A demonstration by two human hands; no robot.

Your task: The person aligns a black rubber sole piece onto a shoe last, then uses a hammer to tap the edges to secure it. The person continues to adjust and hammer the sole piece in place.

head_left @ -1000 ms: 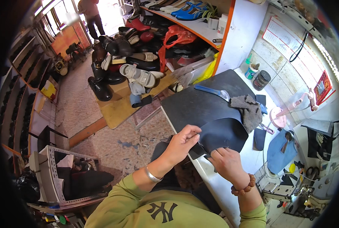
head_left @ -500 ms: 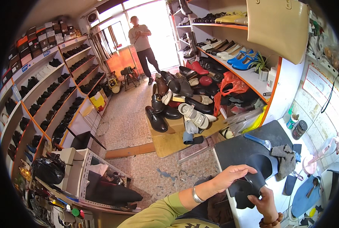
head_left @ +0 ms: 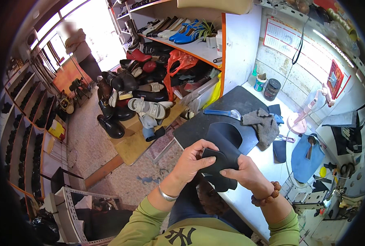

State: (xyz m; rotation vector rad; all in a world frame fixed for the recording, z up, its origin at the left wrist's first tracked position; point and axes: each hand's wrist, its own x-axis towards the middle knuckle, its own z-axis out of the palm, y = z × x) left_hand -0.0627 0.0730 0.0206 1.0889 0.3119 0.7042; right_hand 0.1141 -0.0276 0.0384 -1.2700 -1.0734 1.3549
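Note:
In front of me, over the near edge of the workbench, my left hand (head_left: 195,161) and my right hand (head_left: 248,175) hold a black, thin, leather-like sheet (head_left: 217,167) with curved cut edges. The left thumb presses on its face near the upper left edge, the fingers behind it. My right hand pinches its right side, thumb on top. The sheet's lower end hangs beside the white bench edge. Just beyond lies a dark, round-edged sheet (head_left: 231,132) on the black mat (head_left: 192,130). A blue-handled tool (head_left: 221,112) and a crumpled grey cloth (head_left: 261,128) rest farther back.
A wooden table (head_left: 135,153) heaped with shoes stands at left. Shelves of shoes (head_left: 27,110) line the far left. A person (head_left: 82,47) stands near the bright doorway. On the bench's right are a pink lamp (head_left: 299,122), a blue piece (head_left: 307,162) and a dark jar (head_left: 272,89).
My view has swung right and down toward the bench. The left hand, open over the sheet before, now grips it with the thumb; the sheet is turned more face-up.

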